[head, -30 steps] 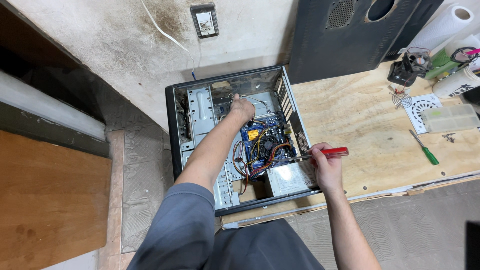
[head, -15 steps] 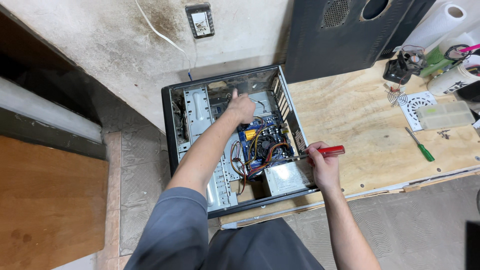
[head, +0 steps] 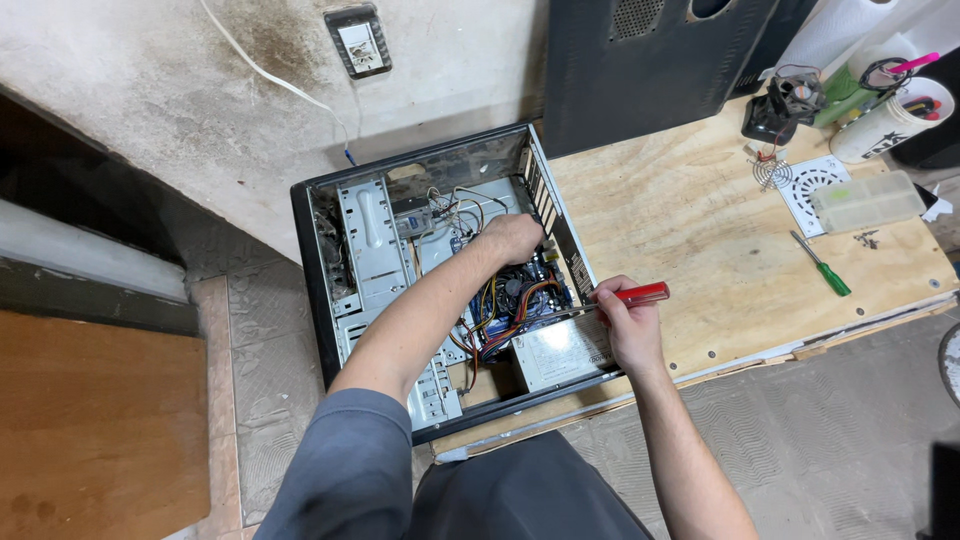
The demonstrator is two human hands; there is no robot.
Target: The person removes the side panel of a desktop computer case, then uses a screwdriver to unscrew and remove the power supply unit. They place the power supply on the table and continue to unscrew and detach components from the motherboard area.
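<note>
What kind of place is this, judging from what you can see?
Probably a small home or repair workshop. An opened computer case lies on a plywood bench, a green screwdriver and a loose fan lie nearby, and the wall is stained and rough.

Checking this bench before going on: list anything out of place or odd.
The open black computer case overhangs the plywood bench's left edge. Its dark side panel leans against the wall, removed. A loose small black fan sits beside a round wire grille. The left hand reaches among tangled coloured cables; the right hand grips a red-handled screwdriver.
</note>
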